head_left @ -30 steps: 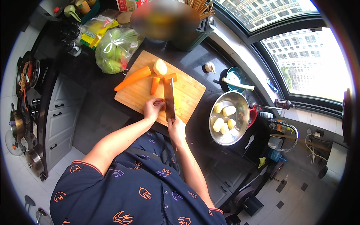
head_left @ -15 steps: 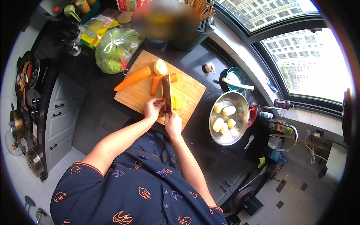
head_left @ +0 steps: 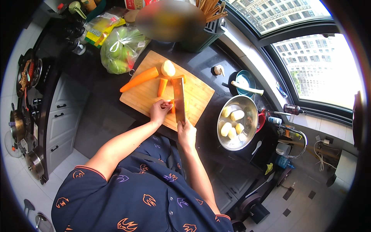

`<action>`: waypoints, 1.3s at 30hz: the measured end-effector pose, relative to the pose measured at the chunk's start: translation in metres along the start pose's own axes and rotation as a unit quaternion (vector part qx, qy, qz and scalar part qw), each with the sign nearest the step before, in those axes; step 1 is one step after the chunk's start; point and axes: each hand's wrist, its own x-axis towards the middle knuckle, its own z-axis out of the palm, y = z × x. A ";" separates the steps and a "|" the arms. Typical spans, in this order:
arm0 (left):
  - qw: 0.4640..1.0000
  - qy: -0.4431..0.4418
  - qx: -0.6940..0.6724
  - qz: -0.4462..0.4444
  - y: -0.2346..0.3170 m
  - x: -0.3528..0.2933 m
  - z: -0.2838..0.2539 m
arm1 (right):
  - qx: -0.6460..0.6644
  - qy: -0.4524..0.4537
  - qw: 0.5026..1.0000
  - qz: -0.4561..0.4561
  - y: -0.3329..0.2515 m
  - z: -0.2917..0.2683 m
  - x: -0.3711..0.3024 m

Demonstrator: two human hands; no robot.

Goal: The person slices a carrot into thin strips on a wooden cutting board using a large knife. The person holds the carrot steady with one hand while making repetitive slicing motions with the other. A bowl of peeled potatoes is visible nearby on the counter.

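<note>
On the wooden cutting board (head_left: pixel 199 92), my right hand (head_left: pixel 186 133) grips the handle of a cleaver (head_left: pixel 179 98). The broad blade stands just right of a small orange carrot piece (head_left: pixel 172 107). Curled fingers of my left hand (head_left: pixel 159 111) hold that piece from its left side. Farther up the board lie a long peeled carrot (head_left: pixel 141 79), a shorter carrot chunk (head_left: pixel 162 87) and a peeled potato (head_left: pixel 168 68). The blade mostly hides another carrot chunk and the cut yellow pieces to its right.
Right of the board, a metal bowl (head_left: pixel 253 116) holds several peeled potatoes in water. Beyond it are a teal bowl (head_left: pixel 245 75) and a garlic bulb (head_left: pixel 218 70). A bag of green vegetables (head_left: pixel 118 54) sits behind the board. A white spoon (head_left: pixel 257 147) lies near the faucet (head_left: pixel 303 143).
The cleaver has shifted right, away from my left fingers, and its blade leans more, covering the yellow pieces. My right hand has moved right and slightly nearer. The whole view has shifted slightly.
</note>
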 end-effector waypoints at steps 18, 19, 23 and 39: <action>0.997 0.027 0.068 0.011 0.011 -0.004 0.002 | 0.002 -0.046 0.998 0.044 0.014 -0.014 -0.017; 0.997 0.029 0.070 0.015 0.012 -0.004 0.002 | 0.003 -0.050 0.998 0.041 0.015 -0.014 -0.016; 0.999 0.024 0.031 0.013 -0.007 0.003 0.001 | -0.006 -0.072 0.995 0.063 0.011 -0.019 -0.011; 0.999 -0.015 -0.030 0.000 -0.020 0.011 -0.007 | -0.015 -0.054 0.998 0.005 0.034 0.009 0.003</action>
